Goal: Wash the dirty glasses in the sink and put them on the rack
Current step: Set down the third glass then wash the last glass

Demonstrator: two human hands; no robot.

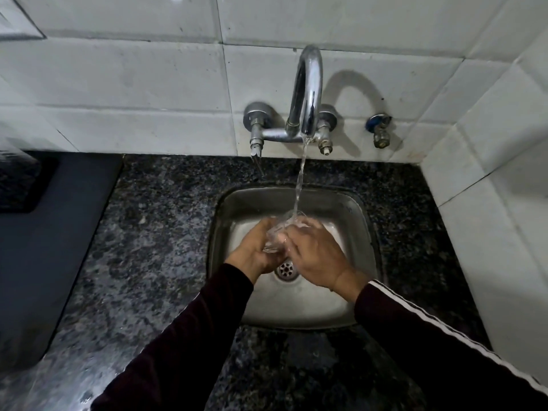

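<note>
— Where is the glass (277, 235) right now?

— Over the steel sink (360, 221), held between both hands, directly under the tap (307, 93). A stream of water (299, 185) runs from the spout and lands at the glass's upper rim.

— And the grip on each side?

— The left hand (256, 250) wraps around the glass from the left, fingers curled under and around it. The right hand (315, 256) grips it from the right, fingers closed over the far side (the glass is clear and wet, so its outline is hard to follow). It seems tilted, its mouth up and away from the person.

— What lies beneath?

— The drain (286, 269) sits just below the hands, partly hidden by them. The sink is set into a dark speckled stone desk (154, 232).

— Anything else around?

— A dark mat or tray (44, 247) lies on the desk to the left. Behind the tap rises a white tiled wall (133, 84), with a small separate valve (379, 130) to the right. Both arms wear dark sleeves (184, 336); the right one carries white stripes.
</note>
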